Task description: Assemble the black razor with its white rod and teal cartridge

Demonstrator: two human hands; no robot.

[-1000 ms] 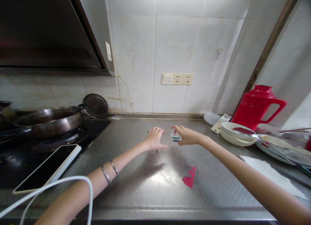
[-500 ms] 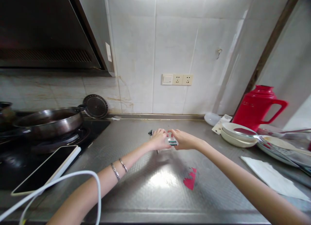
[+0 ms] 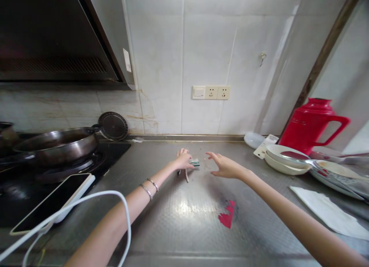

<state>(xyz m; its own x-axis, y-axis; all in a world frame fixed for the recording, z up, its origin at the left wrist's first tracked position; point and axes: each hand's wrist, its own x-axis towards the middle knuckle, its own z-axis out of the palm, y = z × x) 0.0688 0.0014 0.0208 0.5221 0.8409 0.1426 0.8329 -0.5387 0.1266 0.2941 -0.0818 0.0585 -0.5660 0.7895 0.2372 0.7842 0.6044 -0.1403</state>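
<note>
My left hand (image 3: pixel 183 160) has its fingers closed over a small clear item with dark green stripes (image 3: pixel 195 163), low over the steel counter. Most of that item is hidden by the fingers, so its kind does not show. A short pinkish strap (image 3: pixel 186 177) and something dark poke out below the same hand. My right hand (image 3: pixel 223 165) is apart from it on the right, thumb and fingers spread with nothing between them.
The steel counter (image 3: pixel 184 228) has a torn red patch (image 3: pixel 227 214). Left are a phone (image 3: pixel 54 201) with a white cable (image 3: pixel 95 194) and a pan (image 3: pixel 60 142) on the stove. Right stand a red thermos (image 3: pixel 309 125), stacked bowls (image 3: pixel 284 168) and a white paper (image 3: pixel 325 209).
My right hand has let go of the clear item and moved right, its fingers opening. My left hand has shifted slightly left with the item.
</note>
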